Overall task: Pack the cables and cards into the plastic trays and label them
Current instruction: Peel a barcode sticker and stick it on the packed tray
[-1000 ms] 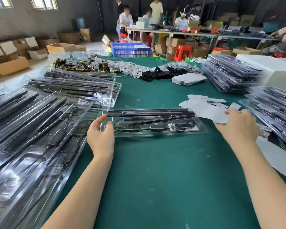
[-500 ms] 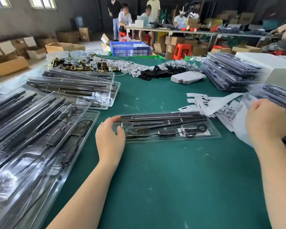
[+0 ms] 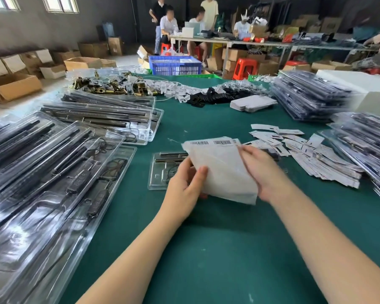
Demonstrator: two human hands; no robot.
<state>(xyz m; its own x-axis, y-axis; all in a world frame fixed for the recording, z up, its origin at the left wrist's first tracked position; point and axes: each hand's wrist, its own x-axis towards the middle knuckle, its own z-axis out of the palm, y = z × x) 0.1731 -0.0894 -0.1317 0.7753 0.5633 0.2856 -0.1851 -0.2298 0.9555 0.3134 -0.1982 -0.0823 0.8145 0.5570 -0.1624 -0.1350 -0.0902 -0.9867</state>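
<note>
Over the green table (image 3: 206, 249), both hands' fingers (image 3: 203, 172) pinch the label sheet (image 3: 222, 170).

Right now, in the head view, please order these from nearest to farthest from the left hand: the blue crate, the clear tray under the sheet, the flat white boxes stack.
From the left hand:
1. Clear tray, directly beneath and beside the hand.
2. Flat white boxes stack, mid-table, toward the right.
3. Blue crate, on the floor beyond the table's far edge.
</note>
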